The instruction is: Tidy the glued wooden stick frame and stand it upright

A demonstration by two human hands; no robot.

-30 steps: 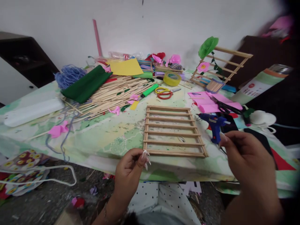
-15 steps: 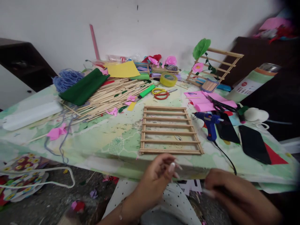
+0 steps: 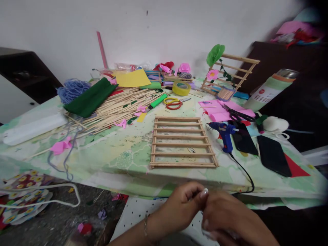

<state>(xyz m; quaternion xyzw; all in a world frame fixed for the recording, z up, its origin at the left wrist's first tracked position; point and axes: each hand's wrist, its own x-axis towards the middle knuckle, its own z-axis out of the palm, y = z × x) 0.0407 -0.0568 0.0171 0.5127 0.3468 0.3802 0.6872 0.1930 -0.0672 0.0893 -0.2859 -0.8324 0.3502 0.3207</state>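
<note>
My left hand [image 3: 183, 206] and my right hand [image 3: 221, 213] meet over my lap, just below the table's front edge. The left fingers are pinched, thumb on top, against the curled right fingers. Whatever lies between them is too hidden to name. Beyond them, a ladder-like frame of thin wooden sticks [image 3: 181, 145] lies flat on the table. To its right rests a blue glue gun [image 3: 225, 135], its cord running toward the front edge.
Loose sticks [image 3: 112, 109], green felt [image 3: 89, 97] and blue yarn [image 3: 73, 89] lie left. Scissors [image 3: 174, 104] and tape [image 3: 181, 88] sit behind the frame. Phones [image 3: 273, 155], a bottle [image 3: 271, 89] and an upright stick stand [image 3: 230, 75] with flowers are right.
My hands have come together from apart; the right one moved left to meet the left one. The whole view has shifted slightly.
</note>
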